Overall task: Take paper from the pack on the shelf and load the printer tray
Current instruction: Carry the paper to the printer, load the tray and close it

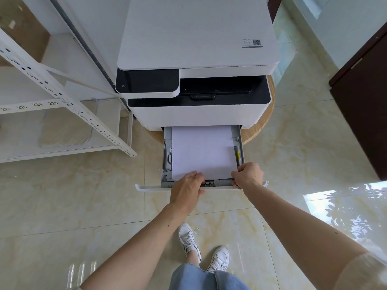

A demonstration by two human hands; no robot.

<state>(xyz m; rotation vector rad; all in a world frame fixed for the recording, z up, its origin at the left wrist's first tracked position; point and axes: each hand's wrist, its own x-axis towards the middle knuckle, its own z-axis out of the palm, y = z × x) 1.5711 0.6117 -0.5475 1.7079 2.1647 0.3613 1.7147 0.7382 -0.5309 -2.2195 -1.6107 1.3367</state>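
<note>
Paper (202,152) lies flat in the pulled-out printer tray (166,155), its near edge under both hands. The left hand (187,188) presses its curled fingers onto the near-left corner by the rear guide; the right hand (248,174) pinches the near-right corner beside the side guide. The printer (196,114) sits on a round wooden stool (262,124). If the stack sits skewed or rides over a guide, the tray could jam when pushed in.

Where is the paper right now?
In the head view the paper lies flat in the open tray below the printer, its near edge under the left hand and right hand.
</note>
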